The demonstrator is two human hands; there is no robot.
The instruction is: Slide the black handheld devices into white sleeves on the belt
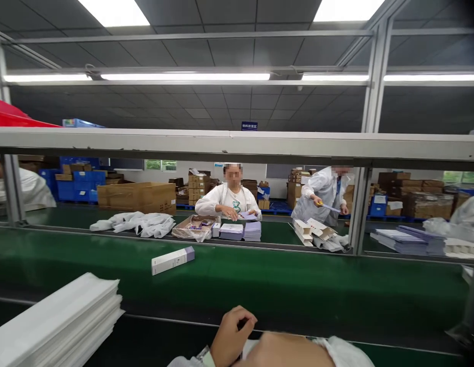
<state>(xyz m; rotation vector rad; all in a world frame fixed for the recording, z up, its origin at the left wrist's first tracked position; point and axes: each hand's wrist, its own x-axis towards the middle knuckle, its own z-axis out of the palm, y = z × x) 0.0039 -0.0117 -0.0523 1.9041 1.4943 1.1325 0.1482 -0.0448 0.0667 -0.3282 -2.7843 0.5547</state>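
At the bottom of the head view, near the front edge of the green belt, my left hand (pixel 232 334) has its fingers curled in toward the thumb. Whatever it may hold is hidden. Beside it, my right hand (pixel 288 350) is blurred and cut by the lower frame edge, so its fingers do not show. A bit of something white (pixel 249 347) peeks out between the two hands; its kind is unclear. Farther up the belt lies a long white carton with a purple end (pixel 173 260). To the left stands a stack of folded white sheets (pixel 57 326).
The green conveyor belt (pixel 298 285) crosses in front of me. Beyond it, a co-worker (pixel 234 199) handles purple leaflets by stacks (pixel 232 232) and an open tray (pixel 194 227). Another person (pixel 321 193) stands farther right. A metal post (pixel 361 204) and shelf rail (pixel 221 140) frame the view.
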